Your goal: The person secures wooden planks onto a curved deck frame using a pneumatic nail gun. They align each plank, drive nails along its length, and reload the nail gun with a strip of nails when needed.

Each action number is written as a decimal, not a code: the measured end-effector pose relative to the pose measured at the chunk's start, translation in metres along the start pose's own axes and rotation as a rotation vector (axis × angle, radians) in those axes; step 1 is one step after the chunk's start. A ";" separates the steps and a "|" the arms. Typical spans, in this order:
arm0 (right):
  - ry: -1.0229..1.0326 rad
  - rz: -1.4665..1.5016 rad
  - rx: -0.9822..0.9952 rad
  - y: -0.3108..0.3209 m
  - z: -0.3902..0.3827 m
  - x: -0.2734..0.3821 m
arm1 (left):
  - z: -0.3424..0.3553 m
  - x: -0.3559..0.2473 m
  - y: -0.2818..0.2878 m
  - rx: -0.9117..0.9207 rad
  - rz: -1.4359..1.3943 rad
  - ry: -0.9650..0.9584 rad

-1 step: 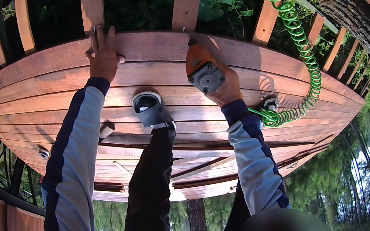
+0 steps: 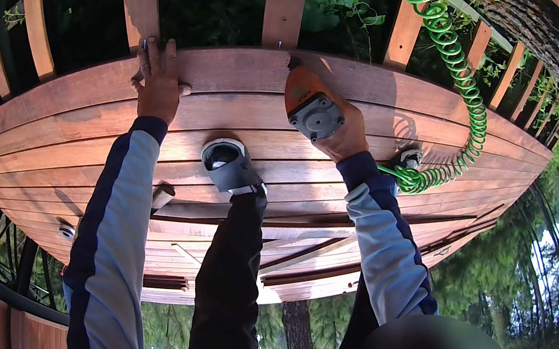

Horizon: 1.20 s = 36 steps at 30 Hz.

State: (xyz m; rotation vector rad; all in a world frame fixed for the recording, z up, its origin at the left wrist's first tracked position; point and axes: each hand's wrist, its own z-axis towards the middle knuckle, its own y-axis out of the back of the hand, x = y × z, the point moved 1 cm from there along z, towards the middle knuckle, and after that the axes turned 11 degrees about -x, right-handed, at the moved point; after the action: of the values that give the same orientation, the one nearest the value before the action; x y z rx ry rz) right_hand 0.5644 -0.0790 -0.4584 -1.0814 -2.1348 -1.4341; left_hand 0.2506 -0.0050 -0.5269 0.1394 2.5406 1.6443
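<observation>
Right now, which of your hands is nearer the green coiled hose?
Right. The right hand grips the orange and gray tool, a little left of the green hose; the left hand rests on the outer deck board, much farther left of the hose.

The view has shifted a touch, the wooden boards (image 2: 232,105) now appearing slightly farther right.

Along the far edge of the reddish-brown wooden plank deck (image 2: 232,103), there is room to pass between the left hand (image 2: 159,82) and the orange-and-grey power tool (image 2: 318,116) in the right hand (image 2: 349,131). A rounded grey shoe (image 2: 238,173) blocks nearer the middle; a green coiled hose (image 2: 480,124) crosses toward the right corner.
</observation>
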 end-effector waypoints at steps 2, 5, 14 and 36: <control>0.022 0.052 -0.028 0.004 0.000 0.001 | 0.000 0.000 -0.001 0.003 -0.012 -0.002; 0.030 0.055 -0.028 0.005 0.001 0.003 | 0.002 0.000 -0.001 0.007 -0.013 0.002; -0.029 0.023 0.043 0.004 -0.001 -0.006 | 0.001 0.001 -0.004 -0.009 0.033 -0.023; 0.094 -0.101 0.062 -0.011 -0.044 -0.013 | 0.001 -0.003 0.003 0.021 -0.023 0.014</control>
State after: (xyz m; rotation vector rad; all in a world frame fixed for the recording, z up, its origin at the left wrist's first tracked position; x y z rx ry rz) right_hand 0.5593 -0.1256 -0.4546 -0.8782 -2.1792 -1.4229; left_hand 0.2534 -0.0029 -0.5248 0.0998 2.5604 1.6162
